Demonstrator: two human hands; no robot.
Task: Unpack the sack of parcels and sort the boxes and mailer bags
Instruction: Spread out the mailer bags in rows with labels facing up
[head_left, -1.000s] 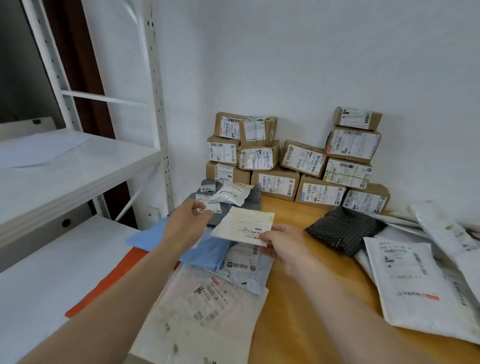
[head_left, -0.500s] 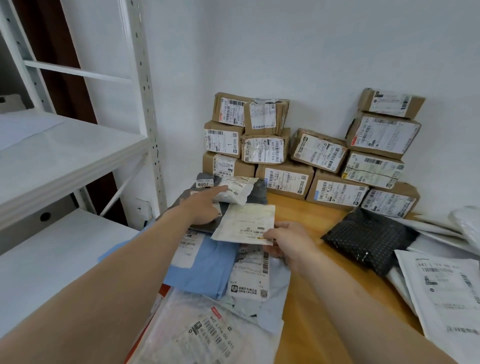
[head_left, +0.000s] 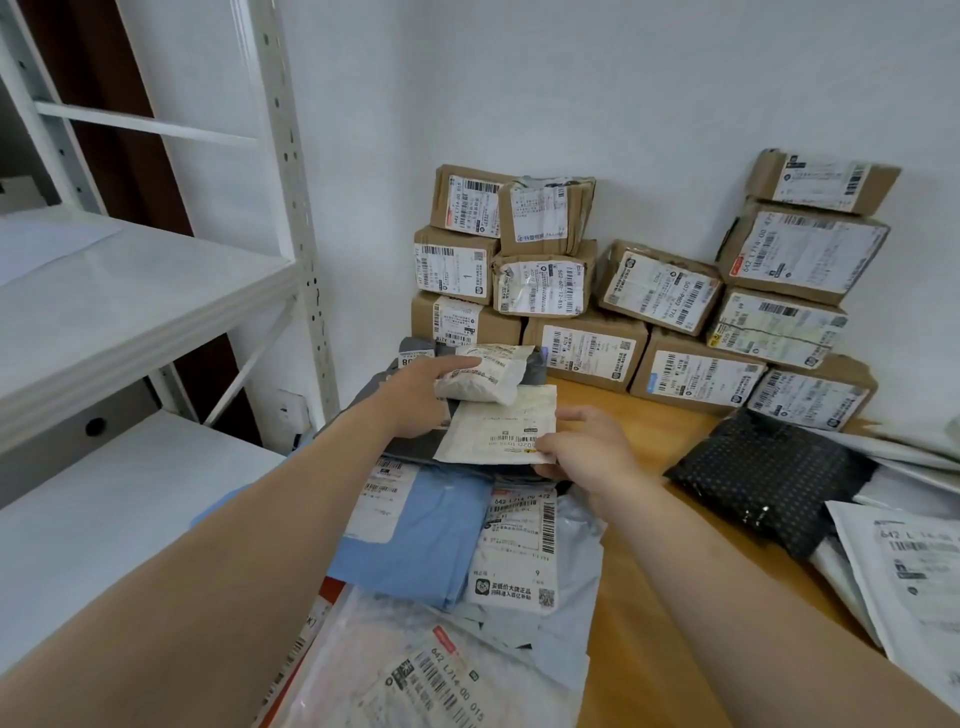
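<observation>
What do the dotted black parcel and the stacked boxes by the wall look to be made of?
Dotted black parcel: apparently soft plastic mailer film, slightly glossy, with creases and a sagging shape. Stacked boxes: brown corrugated cardboard, matte, with dented corners, tape and white paper labels.

White metal shelving (head_left: 156, 291) at left, wooden table (head_left: 644, 597), white wall (head_left: 597, 93), possibly a wall socket (head_left: 289, 410).

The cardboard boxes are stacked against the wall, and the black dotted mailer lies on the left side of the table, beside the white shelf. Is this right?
Not quite. The head view shows the cardboard boxes stacked against the wall, but the black dotted mailer lies on the right side of the table, away from the white shelf, not on the left beside it.
</observation>
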